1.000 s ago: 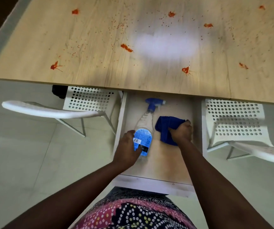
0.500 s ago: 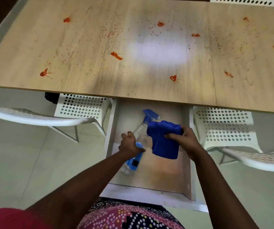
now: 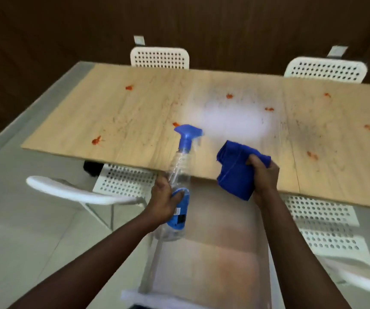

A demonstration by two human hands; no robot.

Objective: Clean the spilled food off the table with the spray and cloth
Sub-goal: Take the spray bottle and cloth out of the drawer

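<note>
Now the left hand point(image 3: 164, 200) grips the bottle point(image 3: 178, 186) around its lower body, fingers curled over the blue label, thumb hidden behind. The bottle is clear, tilted slightly, with its blue trigger head at 12 o'clock from the hand, over the near edge of the table point(image 3: 135, 121); its nozzle points toward 3 o'clock. The right hand point(image 3: 263, 175) holds the cloth point(image 3: 235, 168), a bunched blue one, with the thumb pinching its upper fold and the other fingers wrapped behind it, where their exact lie cannot be told. The cloth hangs at 3 o'clock from the bottle, close beside it but apart, also over the table's near edge.

On the wooden top lie red stains point(image 3: 96, 140), scattered from 9 o'clock to 3 o'clock, with fine specks between them; none is touched by cloth or bottle. A pale glare sits at the top's middle.

White perforated chairs stand round the table: one point(image 3: 159, 58) at 12 o'clock, another point(image 3: 327, 69) at 1 o'clock, one point(image 3: 121, 181) tucked under at 9 o'clock from the hands, one point(image 3: 322, 224) at 3 o'clock. A pale open drawer point(image 3: 213, 253) shows, blurred, below the hands at 6 o'clock.
</note>
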